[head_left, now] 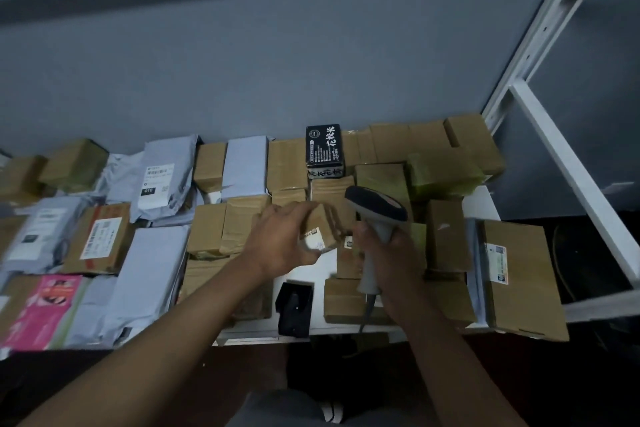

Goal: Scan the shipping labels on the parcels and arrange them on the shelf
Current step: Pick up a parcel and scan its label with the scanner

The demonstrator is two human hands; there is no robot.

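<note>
My left hand point(280, 239) grips a small brown cardboard parcel point(323, 227) with a white label on its near face, held just above the shelf. My right hand point(384, 250) holds the grey handle of a barcode scanner point(375, 210), whose dark head is right beside the parcel. Several brown boxes and grey mailer bags lie packed on the white shelf point(481, 201).
A black box with white writing point(323, 147) stands at the back. A black scanner stand point(294, 308) sits at the shelf's front edge. A large brown box point(523, 281) overhangs the front right. The white shelf upright point(568, 163) runs along the right. A pink package point(45, 308) lies front left.
</note>
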